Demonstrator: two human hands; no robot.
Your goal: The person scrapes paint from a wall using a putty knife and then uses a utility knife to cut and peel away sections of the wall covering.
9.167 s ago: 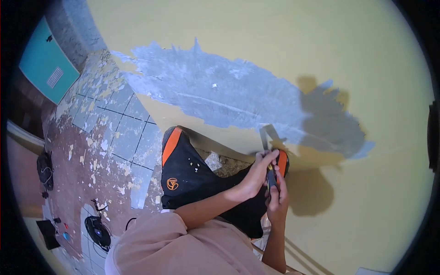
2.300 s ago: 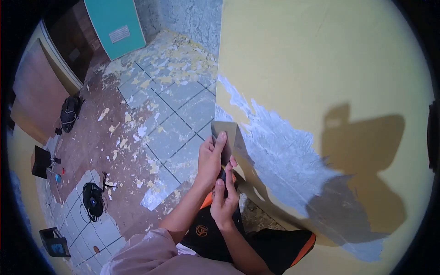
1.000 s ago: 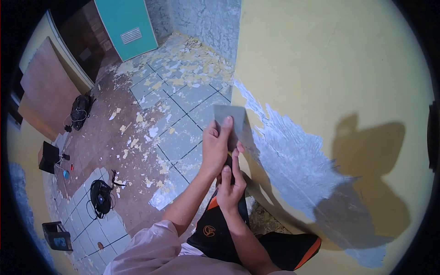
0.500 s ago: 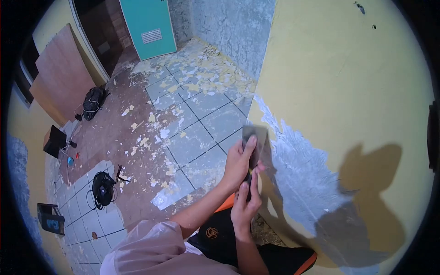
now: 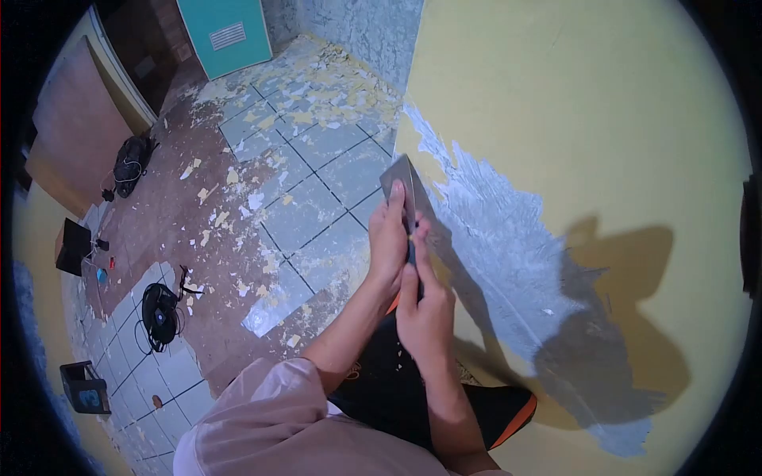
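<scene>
A flat metal scraper (image 5: 401, 176) with a dark handle points up beside the wall's corner edge. My left hand (image 5: 388, 238) is wrapped round its upper part, with the thumb pressed along the blade. Lower down, my right hand (image 5: 425, 305) grips the handle, fingers closed round it. Right of the hands, the yellow wall (image 5: 556, 103) has a long stripped patch (image 5: 504, 238) of bare grey with a jagged border. The blade's tip lies near the upper end of this patch; whether it touches the wall cannot be told.
Paint flakes litter the tiled floor (image 5: 325, 214). A black backpack (image 5: 129, 165) and a wooden board (image 5: 79, 119) stand at the left. Another black bag (image 5: 161, 317) and a dark stool-like object (image 5: 85, 389) are lower left. A green door (image 5: 226, 36) is at the back.
Both hands and the scraper have moved up along the wall's edge, and the blade has turned. The whole view has shifted, so the room's objects appear further left and higher.
</scene>
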